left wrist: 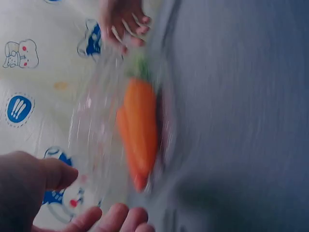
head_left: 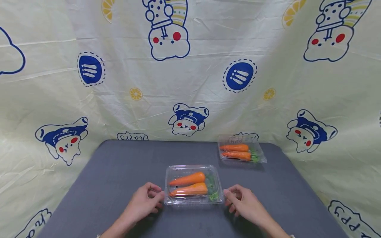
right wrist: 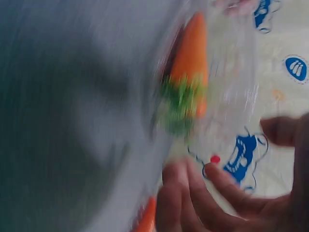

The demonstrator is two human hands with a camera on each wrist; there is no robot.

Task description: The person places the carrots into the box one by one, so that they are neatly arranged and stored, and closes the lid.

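Note:
A clear plastic clamshell box [head_left: 194, 201] lies on the table in front of me with its lid down. Inside are two orange carrots [head_left: 190, 189] with green tops toward the right end. My left hand [head_left: 145, 201] is at the box's left end, fingers loosely bent and thumb apart from them. At the opposite end my right hand [head_left: 243, 202] mirrors it, fingertips close to the right corner. Both wrist views show a gap between thumb and fingers with nothing pinched; the carrots [left wrist: 140, 125] and green tops [right wrist: 181, 104] look blurred there.
A second clear clamshell box [head_left: 227, 140], also holding two carrots [head_left: 236, 155], stands at the back right of the grey table [head_left: 134, 162]. A patterned cloth [head_left: 202, 76] hangs behind the table and along its sides.

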